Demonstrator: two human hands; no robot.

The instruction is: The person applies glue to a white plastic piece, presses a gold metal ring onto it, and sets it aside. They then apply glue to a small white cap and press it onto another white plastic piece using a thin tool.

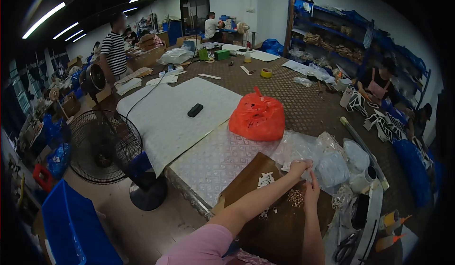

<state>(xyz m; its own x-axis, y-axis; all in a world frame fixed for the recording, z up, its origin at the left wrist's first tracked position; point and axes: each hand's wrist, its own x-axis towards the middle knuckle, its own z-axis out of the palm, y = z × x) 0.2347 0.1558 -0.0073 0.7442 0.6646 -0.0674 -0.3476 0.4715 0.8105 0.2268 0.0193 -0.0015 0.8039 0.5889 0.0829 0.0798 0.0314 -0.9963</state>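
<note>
Clear plastic bag [332,168] lies crumpled on the surface [308,108] at the near right, just beyond a brown board [279,227] and in front of an orange bag [258,118] that is knotted at the top. The left hand [301,167] reaches over the board, and its grip is closed on the bag's near-left edge, so the bulk of the plastic spreads away to the right of the fingers. The right hand [312,191] stands just below it, fingers pointing up and drawn narrow against the same edge; whether it actually pinches the plastic I cannot tell. A small heap of metal rings [295,198] sits on the board just left of the right hand, with white pieces [265,179] a little further left. Scissors [346,250] lie at the lower right.
</note>
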